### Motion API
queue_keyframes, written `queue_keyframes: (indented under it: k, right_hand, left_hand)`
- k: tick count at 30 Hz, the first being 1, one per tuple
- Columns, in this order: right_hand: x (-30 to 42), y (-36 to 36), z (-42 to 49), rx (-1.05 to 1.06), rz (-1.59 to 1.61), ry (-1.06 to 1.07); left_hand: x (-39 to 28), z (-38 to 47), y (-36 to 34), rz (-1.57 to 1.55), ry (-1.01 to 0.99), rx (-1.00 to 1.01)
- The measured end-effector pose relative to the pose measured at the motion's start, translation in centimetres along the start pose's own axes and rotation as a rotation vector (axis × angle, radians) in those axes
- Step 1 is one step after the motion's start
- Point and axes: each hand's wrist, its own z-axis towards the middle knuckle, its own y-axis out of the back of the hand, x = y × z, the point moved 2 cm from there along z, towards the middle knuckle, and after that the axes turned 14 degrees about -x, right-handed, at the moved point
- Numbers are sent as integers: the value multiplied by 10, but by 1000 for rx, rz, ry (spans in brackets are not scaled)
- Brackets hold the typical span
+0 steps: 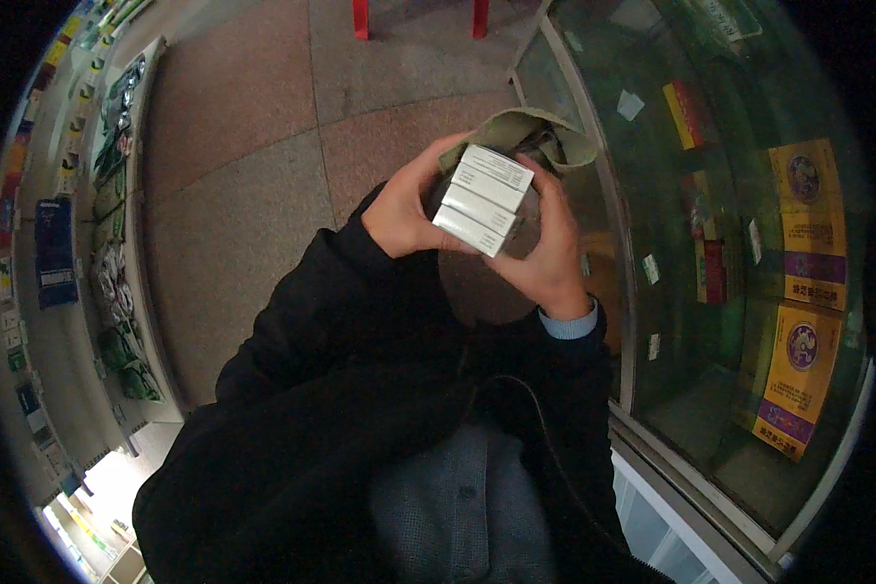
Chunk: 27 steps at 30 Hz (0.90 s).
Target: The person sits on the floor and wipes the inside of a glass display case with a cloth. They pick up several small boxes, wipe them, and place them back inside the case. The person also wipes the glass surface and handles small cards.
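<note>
Several small white cardboard boxes [480, 198], printed with fine writing, form a tight stack between my two hands. My left hand [412, 206] grips the stack from the left side, with its thumb along the lower edge. On the other side, my right hand [555, 241] holds the boxes, its thumb near their lower right corner. An olive-green fabric item [502, 125] with an open, curved rim lies just beyond the boxes; whether the fingers touch it is hard to tell.
A metal-framed glass display case [620, 292] stands at the right, with orange-yellow printed boxes [803, 365] in it. Shelves [146, 241] holding packets line the left. Red legs [361, 20] of a stool or chair stand on the tiled floor [248, 168] ahead.
</note>
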Motion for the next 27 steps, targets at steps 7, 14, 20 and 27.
queue_keyframes:
  k: [7, 14, 20, 27]
  right_hand:
    - [-7, -20, -15, -223, 45, -265]
    - [-10, -29, -29, -497, -325, -299]
    - [-2, -34, -32, -479, -420, -72]
    - [15, -14, -44, -319, -113, 76]
  left_hand:
    - [41, -9, -18, -293, 154, -212]
    - [38, -27, -63, -33, 71, -354]
    - [23, -22, -70, -33, -9, -296]
    - [8, -4, -39, 63, -130, -296]
